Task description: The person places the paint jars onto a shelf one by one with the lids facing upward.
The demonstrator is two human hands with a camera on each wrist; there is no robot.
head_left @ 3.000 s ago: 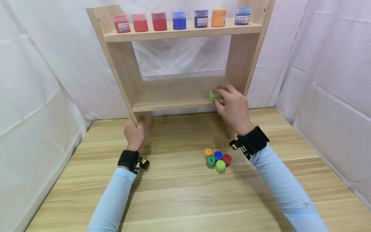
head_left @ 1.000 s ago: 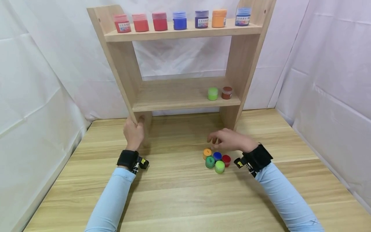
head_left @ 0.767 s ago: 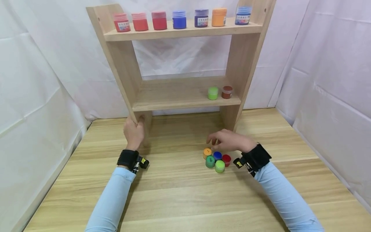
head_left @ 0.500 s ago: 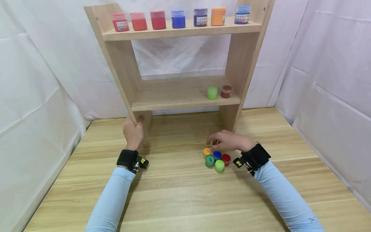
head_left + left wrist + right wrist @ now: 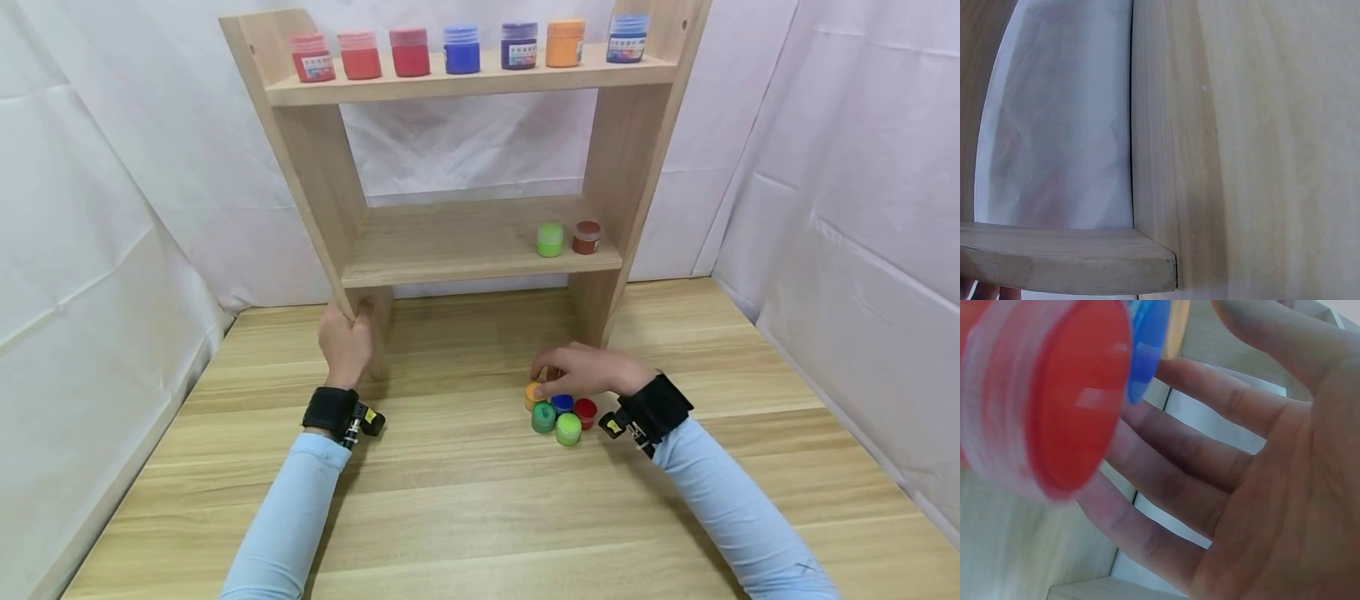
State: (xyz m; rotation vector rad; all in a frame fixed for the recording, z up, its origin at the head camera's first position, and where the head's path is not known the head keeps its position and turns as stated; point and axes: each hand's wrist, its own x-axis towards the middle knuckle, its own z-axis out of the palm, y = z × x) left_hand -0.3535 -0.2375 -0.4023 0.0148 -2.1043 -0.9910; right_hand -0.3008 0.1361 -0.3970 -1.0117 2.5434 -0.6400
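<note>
My left hand (image 5: 347, 343) grips the lower left side panel of the wooden shelf (image 5: 480, 271). Its fingertips (image 5: 988, 291) show beside the panel edge in the left wrist view. Over a cluster of small paint jars on the table is my right hand (image 5: 581, 369), fingers slightly bent. Its thumb overlaps the lid of the orange jar (image 5: 533, 398) in the head view, and the index fingertip meets its side in the right wrist view. Beside it stand a blue jar (image 5: 562, 403), a red jar (image 5: 1079, 400), a dark green jar (image 5: 543, 417) and a light green jar (image 5: 568, 430).
On the middle shelf board, a light green jar (image 5: 550, 240) and a brown jar (image 5: 587, 237) stand at the right. Several red, blue, purple and orange jars line the top board (image 5: 472, 87). White cloth (image 5: 847, 208) hangs behind and beside the wooden table (image 5: 450, 517).
My right hand has left the light green jar on the middle board and come down to the table jars, lately lowering onto the orange one. My left hand keeps its place.
</note>
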